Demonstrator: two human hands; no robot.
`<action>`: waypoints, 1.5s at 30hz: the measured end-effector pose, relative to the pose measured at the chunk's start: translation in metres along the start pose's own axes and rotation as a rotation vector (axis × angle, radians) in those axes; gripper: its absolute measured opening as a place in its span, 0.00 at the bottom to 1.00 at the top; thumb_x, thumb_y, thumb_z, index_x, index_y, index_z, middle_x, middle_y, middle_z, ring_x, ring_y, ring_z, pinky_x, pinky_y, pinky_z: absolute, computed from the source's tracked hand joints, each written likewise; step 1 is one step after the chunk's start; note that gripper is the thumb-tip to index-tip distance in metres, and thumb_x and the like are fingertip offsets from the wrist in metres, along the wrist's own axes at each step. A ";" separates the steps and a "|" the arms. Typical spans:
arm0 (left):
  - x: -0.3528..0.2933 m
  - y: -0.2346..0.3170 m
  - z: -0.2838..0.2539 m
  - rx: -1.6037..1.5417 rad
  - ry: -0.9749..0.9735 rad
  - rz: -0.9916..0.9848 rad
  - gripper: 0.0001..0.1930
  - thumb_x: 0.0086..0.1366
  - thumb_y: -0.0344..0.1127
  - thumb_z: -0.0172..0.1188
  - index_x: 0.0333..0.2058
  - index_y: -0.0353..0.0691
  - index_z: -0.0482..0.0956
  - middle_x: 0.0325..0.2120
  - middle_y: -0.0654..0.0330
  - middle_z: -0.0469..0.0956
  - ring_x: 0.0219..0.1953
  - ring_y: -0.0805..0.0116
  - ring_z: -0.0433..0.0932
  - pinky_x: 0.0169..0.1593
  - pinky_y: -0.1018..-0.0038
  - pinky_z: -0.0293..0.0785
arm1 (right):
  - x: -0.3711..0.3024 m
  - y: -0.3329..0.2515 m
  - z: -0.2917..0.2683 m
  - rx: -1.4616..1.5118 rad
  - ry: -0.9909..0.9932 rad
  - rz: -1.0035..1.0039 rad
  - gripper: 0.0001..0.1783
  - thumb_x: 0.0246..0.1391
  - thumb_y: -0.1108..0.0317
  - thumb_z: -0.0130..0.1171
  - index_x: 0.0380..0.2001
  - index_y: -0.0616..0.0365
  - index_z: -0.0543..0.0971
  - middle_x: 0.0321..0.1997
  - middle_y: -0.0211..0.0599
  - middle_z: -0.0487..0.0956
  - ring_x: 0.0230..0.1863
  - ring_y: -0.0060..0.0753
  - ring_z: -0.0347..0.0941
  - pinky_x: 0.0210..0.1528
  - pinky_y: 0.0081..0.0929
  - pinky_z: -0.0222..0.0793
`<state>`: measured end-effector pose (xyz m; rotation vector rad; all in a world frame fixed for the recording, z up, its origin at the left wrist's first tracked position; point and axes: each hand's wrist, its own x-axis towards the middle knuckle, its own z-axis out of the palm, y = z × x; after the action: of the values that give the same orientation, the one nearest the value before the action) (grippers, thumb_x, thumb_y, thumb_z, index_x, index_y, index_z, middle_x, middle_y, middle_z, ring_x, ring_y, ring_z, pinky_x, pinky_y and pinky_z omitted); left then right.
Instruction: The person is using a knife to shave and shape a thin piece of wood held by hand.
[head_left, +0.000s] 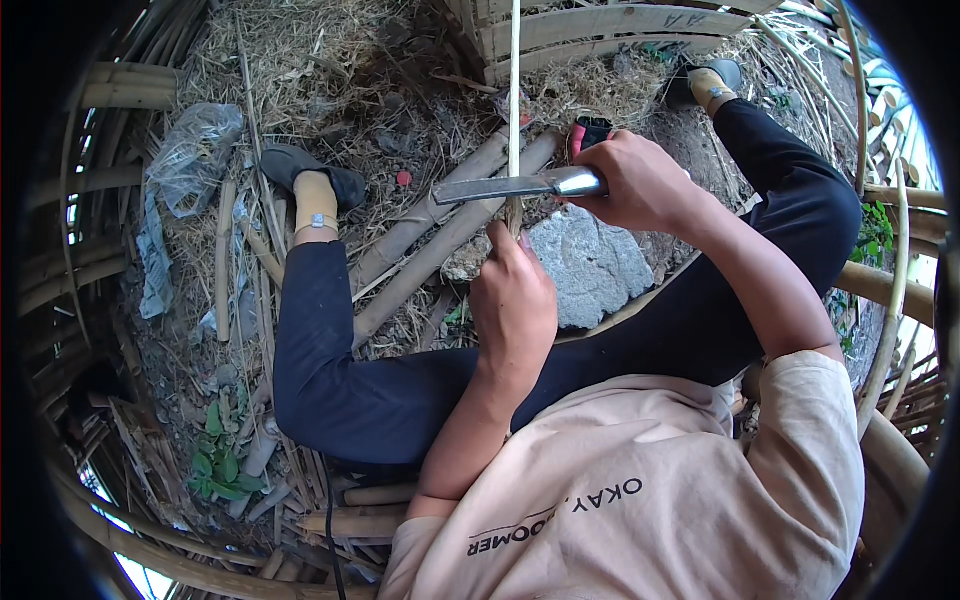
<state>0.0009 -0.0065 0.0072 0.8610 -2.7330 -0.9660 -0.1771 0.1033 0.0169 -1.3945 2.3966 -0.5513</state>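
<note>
- Cream, narrow, straight strip of what looked like bamboo: its near end was gripped in the closed left hand, and it ran away past the top of the view.
- The right hand was closed around the handle of a grey, flat-bladed metal knife, which crossed the strip just beyond the left fingers.
- Beyond the blade, the strip looked pale and clean, so that length seemed already dressed; the short brownish piece between blade and left hand seemed still rough and left to do. Whether the edge was biting could not be told.
- Just beyond the right hand lay a red-and-black object, its kind unclear.
- Beneath the hands, a rough grey stone sat on the straw-strewn ground, beside long, weathered poles.
- Toward the ground's left edge lay a crumpled clear plastic bag; at its far edge stood pale wooden slats.
</note>
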 end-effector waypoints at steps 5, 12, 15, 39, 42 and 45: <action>0.001 -0.004 0.002 0.032 0.038 0.071 0.13 0.70 0.30 0.51 0.49 0.26 0.66 0.19 0.40 0.77 0.24 0.39 0.80 0.26 0.51 0.75 | 0.000 -0.007 -0.007 -0.026 -0.034 0.047 0.12 0.45 0.61 0.70 0.25 0.59 0.82 0.23 0.45 0.81 0.30 0.52 0.80 0.37 0.44 0.77; -0.001 -0.001 0.002 0.081 0.045 0.073 0.12 0.71 0.29 0.50 0.48 0.26 0.66 0.19 0.40 0.77 0.24 0.40 0.81 0.25 0.51 0.75 | -0.002 -0.006 -0.004 -0.057 -0.024 0.062 0.10 0.42 0.63 0.68 0.25 0.58 0.83 0.24 0.46 0.81 0.30 0.53 0.80 0.37 0.45 0.77; -0.005 0.000 0.005 0.120 0.020 0.052 0.12 0.71 0.28 0.49 0.48 0.26 0.66 0.18 0.40 0.77 0.24 0.40 0.81 0.25 0.52 0.76 | 0.001 -0.001 0.004 -0.114 0.006 0.091 0.08 0.39 0.67 0.66 0.24 0.58 0.83 0.24 0.47 0.81 0.30 0.54 0.80 0.36 0.46 0.78; 0.005 -0.017 -0.005 -0.305 0.064 0.030 0.09 0.73 0.32 0.49 0.39 0.30 0.70 0.19 0.39 0.75 0.25 0.37 0.78 0.27 0.51 0.71 | 0.023 0.030 -0.019 0.100 0.227 0.258 0.15 0.57 0.57 0.66 0.31 0.59 0.85 0.22 0.47 0.81 0.24 0.43 0.79 0.31 0.39 0.73; 0.010 -0.024 -0.004 -0.355 0.025 0.064 0.11 0.75 0.35 0.49 0.37 0.32 0.71 0.17 0.50 0.74 0.16 0.51 0.74 0.22 0.60 0.67 | 0.019 0.027 0.001 -0.001 0.129 0.028 0.06 0.48 0.68 0.65 0.29 0.58 0.84 0.22 0.47 0.81 0.25 0.49 0.80 0.32 0.43 0.75; 0.016 -0.047 0.013 -0.663 -0.027 0.064 0.13 0.77 0.40 0.48 0.37 0.35 0.70 0.17 0.65 0.68 0.13 0.75 0.63 0.18 0.75 0.58 | 0.024 0.019 0.006 -0.030 0.026 -0.060 0.06 0.45 0.67 0.67 0.28 0.57 0.84 0.22 0.47 0.80 0.26 0.54 0.78 0.34 0.45 0.74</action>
<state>0.0060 -0.0383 -0.0326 0.6250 -2.1831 -1.7186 -0.1999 0.0898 0.0004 -1.4854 2.3992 -0.5547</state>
